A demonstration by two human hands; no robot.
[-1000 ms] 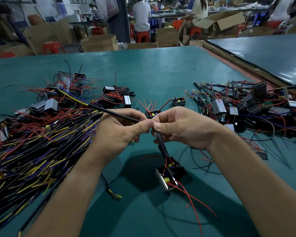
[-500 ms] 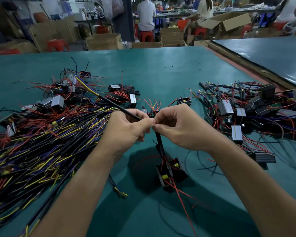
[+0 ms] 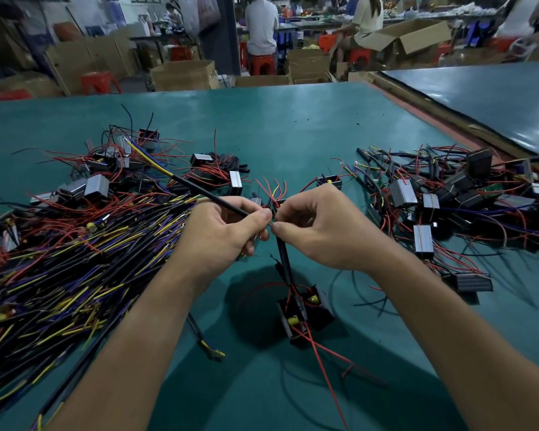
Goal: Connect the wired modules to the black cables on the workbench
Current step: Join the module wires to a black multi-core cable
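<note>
I judge one join under way at centre, my left hand (image 3: 221, 231) pinching a black cable (image 3: 206, 192) pointing to 10 o'clock, my right hand (image 3: 321, 231) pinching the lead of the module (image 3: 305, 309) at 6 o'clock, while the cable heap (image 3: 59, 275) at 9 o'clock awaits.

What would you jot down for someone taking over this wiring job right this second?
Left hand: grips a black cable near its end.
Right hand: pinches the lead of the module below the hands.
Done: the two ends meet at the fingertips; whether they are joined is hidden.
Loose cables are heaped left, more modules right, on the workbench.
To do: finish this joint, then work through both heaps.
</note>
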